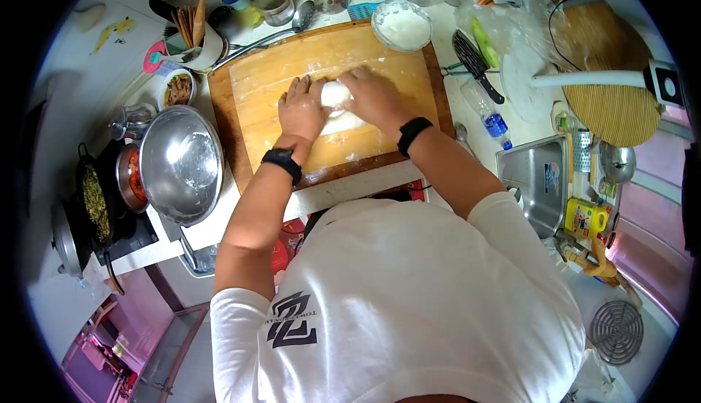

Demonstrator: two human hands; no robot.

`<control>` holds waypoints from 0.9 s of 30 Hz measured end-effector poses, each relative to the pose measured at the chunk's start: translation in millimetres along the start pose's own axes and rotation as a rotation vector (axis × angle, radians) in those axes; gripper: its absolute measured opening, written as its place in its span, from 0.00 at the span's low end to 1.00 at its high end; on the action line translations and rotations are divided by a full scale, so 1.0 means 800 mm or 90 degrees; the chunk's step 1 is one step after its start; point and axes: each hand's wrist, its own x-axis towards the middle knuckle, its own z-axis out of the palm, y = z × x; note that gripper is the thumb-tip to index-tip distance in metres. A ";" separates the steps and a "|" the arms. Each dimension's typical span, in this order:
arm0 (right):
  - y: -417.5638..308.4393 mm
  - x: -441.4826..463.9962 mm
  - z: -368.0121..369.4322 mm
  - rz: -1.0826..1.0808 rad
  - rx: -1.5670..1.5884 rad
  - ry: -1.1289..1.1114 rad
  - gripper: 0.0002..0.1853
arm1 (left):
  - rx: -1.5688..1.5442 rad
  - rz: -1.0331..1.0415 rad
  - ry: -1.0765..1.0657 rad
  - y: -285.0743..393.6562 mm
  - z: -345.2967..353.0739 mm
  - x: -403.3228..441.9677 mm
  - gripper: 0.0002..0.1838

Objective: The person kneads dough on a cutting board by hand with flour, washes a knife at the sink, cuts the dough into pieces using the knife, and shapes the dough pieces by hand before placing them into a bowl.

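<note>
A lump of white dough [336,96] lies on a floured wooden board [285,60], and part of it is covered by my hands. My left hand [302,107] presses against its left side, fingers pointing away from me and the thumb near the dough's middle. From the right, my right hand [376,98] curves round the dough with its fingertips on the upper part. Both hands grip the dough between them. At the board's far right corner stands a bowl of white flour [401,25].
A large metal bowl [181,166] stands left of the board, near a small bowl of brown food [178,89] and a pan of chopped greens [95,202]. To the right are a black knife [478,67], a plastic bottle [488,114] and the sink [537,184]. A metal ladle [303,16] lies along the back.
</note>
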 end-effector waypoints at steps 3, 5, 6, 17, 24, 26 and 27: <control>0.007 0.002 -0.002 -0.012 0.016 0.000 0.25 | -0.004 0.012 0.027 0.004 -0.002 -0.008 0.35; 0.005 -0.014 -0.007 -0.092 -0.001 -0.025 0.28 | -0.104 0.068 0.078 0.009 -0.004 -0.030 0.38; -0.013 -0.035 -0.026 -0.111 0.004 -0.016 0.31 | -0.139 0.099 0.088 0.018 -0.012 -0.050 0.39; -0.017 -0.089 0.004 -0.020 0.032 -0.047 0.37 | -0.085 0.098 0.017 0.052 -0.023 -0.093 0.47; -0.007 -0.005 -0.030 -0.027 -0.055 -0.142 0.29 | -0.008 0.081 0.047 0.021 -0.008 -0.021 0.42; -0.001 -0.009 -0.021 -0.039 -0.034 -0.119 0.29 | -0.016 0.078 0.055 0.022 -0.005 -0.025 0.42; 0.002 -0.016 -0.014 -0.047 -0.011 -0.098 0.29 | -0.026 0.077 0.059 0.023 -0.002 -0.030 0.41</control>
